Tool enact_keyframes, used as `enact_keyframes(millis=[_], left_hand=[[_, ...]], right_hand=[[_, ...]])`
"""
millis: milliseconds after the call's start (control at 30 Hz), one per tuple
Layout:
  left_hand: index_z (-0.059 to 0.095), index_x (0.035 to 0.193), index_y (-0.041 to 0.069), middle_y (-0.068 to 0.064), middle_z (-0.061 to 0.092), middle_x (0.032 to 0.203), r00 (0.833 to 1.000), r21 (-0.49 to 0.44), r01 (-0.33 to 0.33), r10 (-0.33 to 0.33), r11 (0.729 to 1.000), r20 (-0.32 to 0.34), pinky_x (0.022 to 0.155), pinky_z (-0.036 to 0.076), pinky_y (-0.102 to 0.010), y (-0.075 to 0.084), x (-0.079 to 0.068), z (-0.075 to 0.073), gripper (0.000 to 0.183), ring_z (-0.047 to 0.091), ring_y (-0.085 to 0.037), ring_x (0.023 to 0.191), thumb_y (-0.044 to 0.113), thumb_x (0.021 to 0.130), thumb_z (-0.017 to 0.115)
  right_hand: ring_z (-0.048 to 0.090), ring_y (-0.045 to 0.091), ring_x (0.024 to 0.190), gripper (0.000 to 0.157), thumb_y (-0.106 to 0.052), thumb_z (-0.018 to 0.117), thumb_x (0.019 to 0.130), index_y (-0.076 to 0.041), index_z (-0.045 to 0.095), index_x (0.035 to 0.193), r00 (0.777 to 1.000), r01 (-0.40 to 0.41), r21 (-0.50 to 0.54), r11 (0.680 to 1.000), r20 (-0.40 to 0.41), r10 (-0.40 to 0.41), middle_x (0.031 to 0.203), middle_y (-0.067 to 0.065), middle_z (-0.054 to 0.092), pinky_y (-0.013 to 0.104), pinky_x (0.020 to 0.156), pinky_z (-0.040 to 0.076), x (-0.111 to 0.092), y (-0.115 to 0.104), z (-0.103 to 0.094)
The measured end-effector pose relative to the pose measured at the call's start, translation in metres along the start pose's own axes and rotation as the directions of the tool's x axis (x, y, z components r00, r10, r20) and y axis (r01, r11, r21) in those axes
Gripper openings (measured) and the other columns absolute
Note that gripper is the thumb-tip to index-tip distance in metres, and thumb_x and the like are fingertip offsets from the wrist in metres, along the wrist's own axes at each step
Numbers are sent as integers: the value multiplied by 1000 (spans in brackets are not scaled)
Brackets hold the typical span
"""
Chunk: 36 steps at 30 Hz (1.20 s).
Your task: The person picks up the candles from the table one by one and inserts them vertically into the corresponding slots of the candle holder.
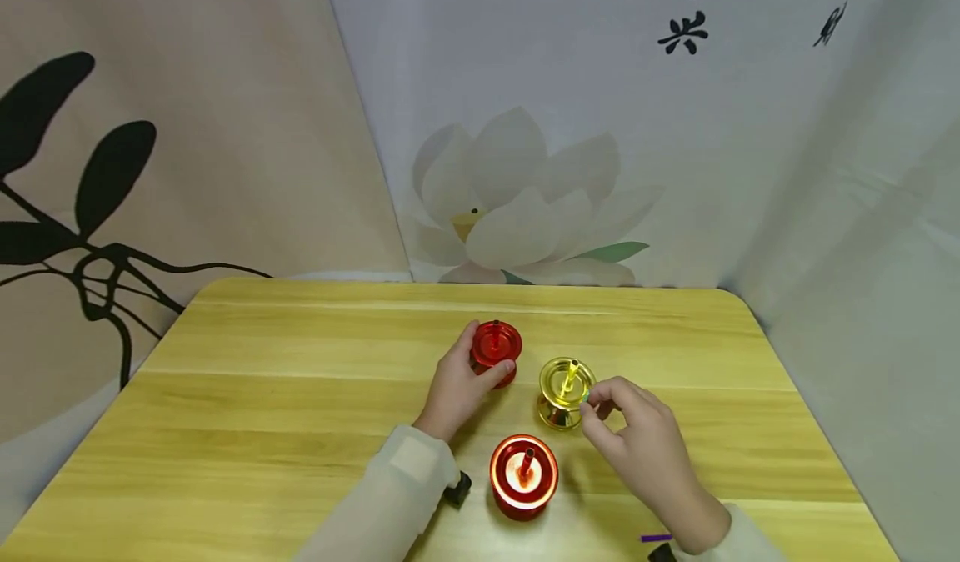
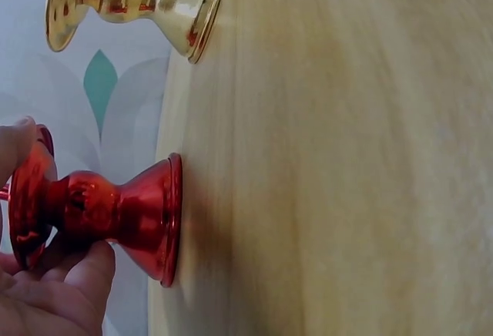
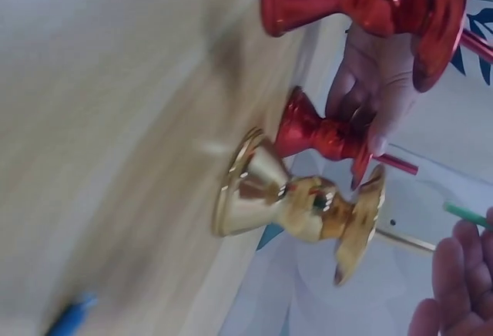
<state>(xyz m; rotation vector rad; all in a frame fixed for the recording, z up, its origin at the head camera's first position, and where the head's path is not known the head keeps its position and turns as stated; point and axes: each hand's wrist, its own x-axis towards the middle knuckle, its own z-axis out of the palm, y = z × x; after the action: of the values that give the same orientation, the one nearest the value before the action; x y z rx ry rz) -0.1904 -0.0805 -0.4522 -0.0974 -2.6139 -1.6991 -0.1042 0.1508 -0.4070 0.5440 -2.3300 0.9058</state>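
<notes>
My left hand (image 1: 462, 378) grips a shiny red candle holder (image 1: 495, 343) with a thin upright tube in its dish. In the left wrist view, its fingers (image 2: 88, 278) curl beneath the dish and the base stands on the table. A gold candle holder (image 1: 558, 408), also with an upright tube, stands to its right. Beside the gold dish, my right hand (image 1: 645, 441) pinches a small green stick (image 3: 464, 214); only its tip shows clearly. Nearer the front stands a second red candle holder (image 1: 523, 495), which neither hand touches.
A short purple stick (image 1: 656, 538) lies on the wooden table (image 1: 285, 429) by my right wrist; it looks blue and blurred in the right wrist view. A printed cloth backdrop (image 1: 525, 70) hangs behind the table's far edge.
</notes>
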Motion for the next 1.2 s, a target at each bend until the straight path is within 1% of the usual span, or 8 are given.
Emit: enact_keyframes(millis=[133, 333, 567, 767, 933, 1100, 1200], left_hand=[[34, 154, 1, -20, 50, 148, 1000, -3, 3, -3, 1000, 6, 109, 45, -46, 0, 0, 0, 86, 52, -34, 132, 28, 87, 81], [33, 155, 2, -18, 49, 148, 1000, -2, 15, -15, 1000, 15, 107, 46, -44, -1, 1, 1, 86, 53, -32, 131, 27, 88, 80], [32, 156, 3, -17, 48, 150, 999, -9, 29, -28, 1000, 19, 109, 44, -44, -1, 0, -1, 87, 51, -31, 134, 27, 88, 80], [31, 156, 2, -18, 48, 150, 1000, -8, 19, -19, 1000, 24, 110, 43, -45, -1, 0, -1, 87, 51, -31, 134, 27, 88, 80], [31, 155, 0, -19, 49, 149, 1000, -22, -3, 3, 1000, 24, 110, 43, -46, -1, -1, -2, 85, 52, -32, 133, 26, 89, 79], [30, 155, -1, -20, 49, 148, 999, -35, -16, 17, 999, 31, 108, 45, -45, -2, 0, -2, 85, 53, -31, 132, 25, 90, 78], [30, 156, -1, -20, 49, 148, 999, -45, -22, 23, 999, 37, 108, 45, -44, -3, 0, -2, 85, 53, -31, 132, 25, 90, 78]], right_hand=[[56, 6, 70, 21, -2, 73, 74, -18, 65, 84, 1000, 1, -4, 1000, 24, 0, 78, -15, 62, 22, 59, 45, 8, -7, 4], [46, 4, 64, 17, -5, 74, 75, -17, 66, 84, 999, 21, -12, 1000, 38, -20, 70, -16, 54, 23, 56, 37, 20, -13, 11], [49, 8, 62, 13, -8, 73, 79, -18, 66, 85, 994, -6, -16, 1000, 111, 8, 70, -16, 54, 25, 59, 41, 35, -21, 20], [45, 5, 63, 12, -9, 73, 82, -17, 66, 86, 989, -25, -12, 1000, 145, 27, 69, -14, 53, 26, 59, 41, 46, -25, 27], [49, 7, 61, 9, -8, 73, 82, -15, 68, 86, 986, -44, -9, 999, 159, 45, 68, -11, 57, 28, 60, 42, 55, -26, 32], [44, 7, 56, 4, -10, 71, 83, -12, 69, 86, 982, -60, -36, 998, 175, 65, 61, -11, 52, 28, 58, 39, 68, -26, 38], [44, 7, 54, 2, -12, 70, 84, -10, 70, 86, 982, -51, -48, 998, 180, 58, 61, -9, 55, 29, 60, 41, 78, -25, 42]])
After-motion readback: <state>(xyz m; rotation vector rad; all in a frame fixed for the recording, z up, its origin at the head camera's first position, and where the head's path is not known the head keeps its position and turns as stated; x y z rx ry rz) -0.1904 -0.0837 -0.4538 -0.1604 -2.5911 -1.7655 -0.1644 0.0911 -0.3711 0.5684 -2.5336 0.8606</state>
